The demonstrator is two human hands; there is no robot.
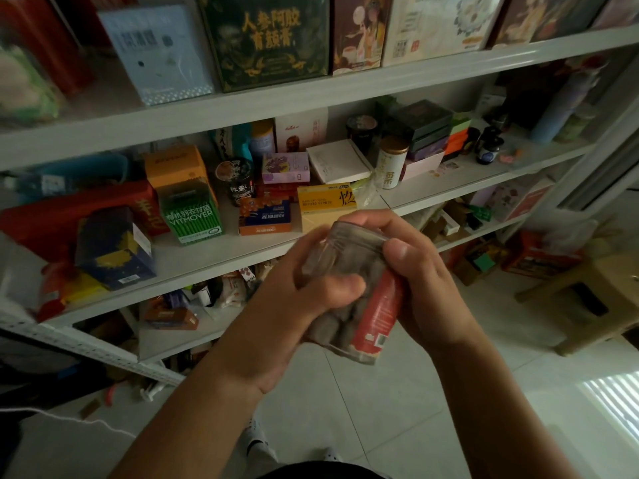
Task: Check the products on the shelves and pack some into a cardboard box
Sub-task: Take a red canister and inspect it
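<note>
A clear plastic jar (356, 271) with a grey lid, a red label and dark round pieces inside is tilted in front of the shelves, lid end up. My left hand (297, 305) grips its body from the left, thumb across the front. My right hand (418, 271) holds the lid end from the right, fingers curled over the top. Behind the hands runs the middle shelf (214, 264) of a white rack, crowded with product boxes. No cardboard packing box is in view.
The middle shelf holds a green VITMOVER box (190, 212), a yellow box (326, 198), an orange-blue box (264, 216) and a white tin (390, 164). Large gift boxes (266, 39) stand on the top shelf. A wooden stool (601, 295) sits at right on the tiled floor.
</note>
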